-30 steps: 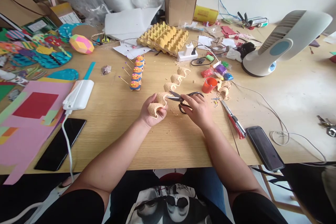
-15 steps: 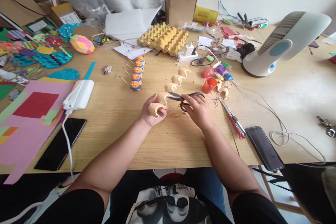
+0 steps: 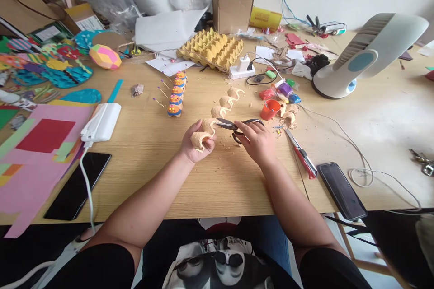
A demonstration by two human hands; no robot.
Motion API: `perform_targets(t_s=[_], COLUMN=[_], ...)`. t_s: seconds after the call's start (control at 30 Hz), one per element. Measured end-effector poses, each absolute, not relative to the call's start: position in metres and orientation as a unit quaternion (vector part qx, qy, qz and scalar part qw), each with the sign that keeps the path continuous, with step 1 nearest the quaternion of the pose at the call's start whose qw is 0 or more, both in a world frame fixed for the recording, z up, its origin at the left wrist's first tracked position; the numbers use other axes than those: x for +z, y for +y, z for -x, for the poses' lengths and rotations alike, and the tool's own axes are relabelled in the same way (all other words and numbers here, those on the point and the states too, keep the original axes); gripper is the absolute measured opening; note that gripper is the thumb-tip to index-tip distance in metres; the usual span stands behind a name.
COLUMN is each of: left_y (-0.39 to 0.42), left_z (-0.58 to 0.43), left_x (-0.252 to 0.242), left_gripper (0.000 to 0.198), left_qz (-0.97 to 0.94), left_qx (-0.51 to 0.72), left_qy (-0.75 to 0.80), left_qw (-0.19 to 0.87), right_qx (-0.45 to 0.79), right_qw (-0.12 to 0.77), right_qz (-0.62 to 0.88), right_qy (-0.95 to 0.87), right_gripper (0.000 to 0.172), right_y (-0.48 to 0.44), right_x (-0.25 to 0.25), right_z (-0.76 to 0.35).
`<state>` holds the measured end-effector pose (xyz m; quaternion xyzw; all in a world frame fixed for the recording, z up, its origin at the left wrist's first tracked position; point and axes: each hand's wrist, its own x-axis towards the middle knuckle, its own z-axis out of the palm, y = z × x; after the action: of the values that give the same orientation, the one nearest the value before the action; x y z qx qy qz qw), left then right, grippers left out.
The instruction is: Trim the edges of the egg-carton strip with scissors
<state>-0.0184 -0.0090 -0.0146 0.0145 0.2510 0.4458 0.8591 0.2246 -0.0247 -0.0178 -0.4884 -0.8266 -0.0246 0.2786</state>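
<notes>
My left hand (image 3: 195, 146) is closed around the near end of a tan egg-carton strip (image 3: 217, 113) that runs away from me across the wooden table (image 3: 152, 176). Black scissors (image 3: 237, 126) sit in my right hand (image 3: 256, 142), fingers through the handles, blades nearly closed against the strip just beyond my left fingers. Cardboard crumbs lie under both hands.
A painted caterpillar figure (image 3: 176, 95) stands left of the strip; an orange cup (image 3: 270, 109) and clay pieces to the right. A red box cutter (image 3: 303, 156), two phones (image 3: 342, 189) (image 3: 77, 185), a white fan (image 3: 366, 54), a yellow egg tray (image 3: 212, 47), coloured papers (image 3: 37, 153).
The scissor blades have closed a little on the strip and my right hand shifted slightly towards it. My left hand keeps its hold.
</notes>
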Motion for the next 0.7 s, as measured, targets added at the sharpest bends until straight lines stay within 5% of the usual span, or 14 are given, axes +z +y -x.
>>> perform_targets(t_s=[0.7], left_y=[-0.0077], left_z=[0.0203], left_x=[-0.0184], left_gripper=[0.031], left_qz=[0.0], left_qx=[0.442], left_qy=[0.235], left_qw=[0.866], right_qx=[-0.035], right_qw=[0.277], right_qz=[0.485], right_qy=[-0.829], right_gripper=[0.036], right_y=[-0.0286], right_x=[-0.0106], right_z=[-0.2235])
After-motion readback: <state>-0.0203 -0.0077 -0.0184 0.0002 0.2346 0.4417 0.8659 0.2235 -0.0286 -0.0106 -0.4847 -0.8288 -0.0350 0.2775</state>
